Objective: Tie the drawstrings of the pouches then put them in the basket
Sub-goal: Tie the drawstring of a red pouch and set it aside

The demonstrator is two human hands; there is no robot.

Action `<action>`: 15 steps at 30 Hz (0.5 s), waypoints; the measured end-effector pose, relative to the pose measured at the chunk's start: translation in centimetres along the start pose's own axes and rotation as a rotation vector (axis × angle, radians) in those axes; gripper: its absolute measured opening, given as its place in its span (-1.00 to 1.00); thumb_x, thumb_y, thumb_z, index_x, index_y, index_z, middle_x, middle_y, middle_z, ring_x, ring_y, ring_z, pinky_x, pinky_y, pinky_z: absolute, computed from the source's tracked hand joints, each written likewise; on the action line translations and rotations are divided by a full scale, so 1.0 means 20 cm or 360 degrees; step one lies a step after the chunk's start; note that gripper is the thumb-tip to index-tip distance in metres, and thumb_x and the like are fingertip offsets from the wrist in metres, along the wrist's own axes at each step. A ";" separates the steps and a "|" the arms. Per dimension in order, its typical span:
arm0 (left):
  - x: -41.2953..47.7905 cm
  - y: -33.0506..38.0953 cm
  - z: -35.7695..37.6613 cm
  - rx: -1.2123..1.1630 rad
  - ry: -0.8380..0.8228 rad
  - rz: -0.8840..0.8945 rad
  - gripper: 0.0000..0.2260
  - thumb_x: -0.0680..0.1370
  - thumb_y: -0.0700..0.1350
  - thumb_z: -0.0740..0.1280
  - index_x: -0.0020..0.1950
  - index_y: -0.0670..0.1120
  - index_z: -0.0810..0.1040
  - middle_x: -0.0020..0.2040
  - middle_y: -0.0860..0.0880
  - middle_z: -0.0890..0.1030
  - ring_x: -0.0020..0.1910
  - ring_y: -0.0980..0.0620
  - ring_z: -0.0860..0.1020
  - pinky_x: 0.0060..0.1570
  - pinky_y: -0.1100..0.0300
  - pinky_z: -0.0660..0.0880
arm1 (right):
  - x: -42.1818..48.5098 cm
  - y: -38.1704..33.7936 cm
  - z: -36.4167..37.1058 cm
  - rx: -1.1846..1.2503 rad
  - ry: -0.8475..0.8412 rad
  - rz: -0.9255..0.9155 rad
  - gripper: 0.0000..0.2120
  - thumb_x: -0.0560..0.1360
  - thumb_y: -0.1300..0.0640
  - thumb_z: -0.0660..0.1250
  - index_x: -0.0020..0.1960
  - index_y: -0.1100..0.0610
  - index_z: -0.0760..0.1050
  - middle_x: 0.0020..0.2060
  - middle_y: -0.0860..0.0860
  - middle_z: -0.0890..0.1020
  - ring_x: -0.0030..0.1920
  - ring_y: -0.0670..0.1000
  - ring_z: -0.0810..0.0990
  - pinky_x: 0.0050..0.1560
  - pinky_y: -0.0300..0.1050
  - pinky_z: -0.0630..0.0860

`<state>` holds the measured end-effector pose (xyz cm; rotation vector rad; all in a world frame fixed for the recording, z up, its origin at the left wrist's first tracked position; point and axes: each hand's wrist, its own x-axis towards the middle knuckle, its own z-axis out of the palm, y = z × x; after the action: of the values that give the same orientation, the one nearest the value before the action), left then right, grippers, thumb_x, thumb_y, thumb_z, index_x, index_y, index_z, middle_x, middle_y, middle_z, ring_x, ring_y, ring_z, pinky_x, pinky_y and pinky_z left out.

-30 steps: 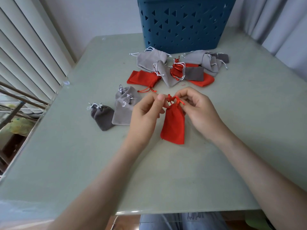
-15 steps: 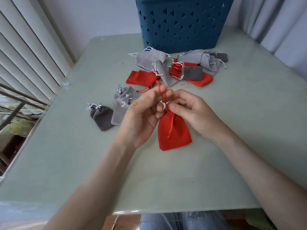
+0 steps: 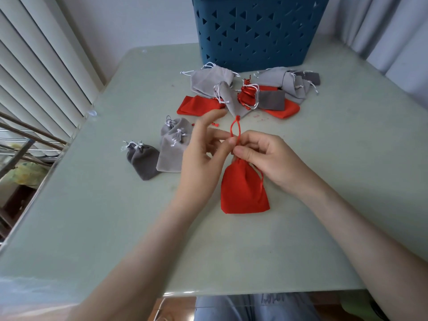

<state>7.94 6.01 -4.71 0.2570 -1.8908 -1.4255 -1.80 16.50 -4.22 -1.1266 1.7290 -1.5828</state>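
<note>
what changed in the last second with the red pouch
The drawstring has been pulled up into a loop above the left hand, which pinches it; the right hand pinches the neck of the red pouch, which slid toward the person. Other pouches and the basket stayed put.

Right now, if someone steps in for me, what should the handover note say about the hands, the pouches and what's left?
Left hand pinches the red drawstring loop; right hand pinches the red pouch at its neck, with its body on the table.
Done: the grey pouches at left look cinched but are not in the basket.
Left: finish this knot, tie the pile in front of the basket, then load everything.
</note>
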 end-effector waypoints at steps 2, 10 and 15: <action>0.01 -0.02 -0.01 0.0333 -0.0065 0.0223 -0.57 0.53 -0.21 0.29 0.34 0.14 0.41 -0.17 0.16 0.47 -0.10 0.07 0.50 -0.02 0.27 0.43 | 0.00 0.00 -0.01 0.0015 -0.0036 0.0010 -0.82 0.54 0.33 0.26 -0.15 0.10 0.51 -0.30 -0.04 0.59 -0.24 -0.19 0.55 -0.12 -0.37 0.42; 0.04 -0.02 -0.08 0.0582 0.0090 0.0484 -0.75 0.50 -0.01 0.35 0.14 -0.05 0.55 0.12 -0.01 0.39 0.18 0.14 0.38 0.22 0.07 0.37 | -0.01 0.00 -0.02 0.0227 -0.0066 0.0218 -0.93 0.36 0.19 0.27 -0.28 0.15 0.49 -0.38 0.01 0.53 -0.27 -0.04 0.47 -0.13 -0.16 0.36; 0.05 -0.07 -0.10 0.1082 -0.0250 0.0621 -0.77 0.57 0.04 0.24 0.18 0.09 0.59 0.06 0.16 0.58 0.14 0.10 0.43 0.12 0.02 0.21 | -0.01 0.01 -0.03 0.0148 -0.0036 0.0150 -0.87 0.51 0.22 0.29 -0.22 0.14 0.50 -0.34 -0.04 0.54 -0.26 -0.12 0.48 -0.16 -0.30 0.38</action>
<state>8.12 3.51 -5.31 0.0841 -2.3498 -0.5298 -2.20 16.98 -4.38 -0.9997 1.6517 -1.5702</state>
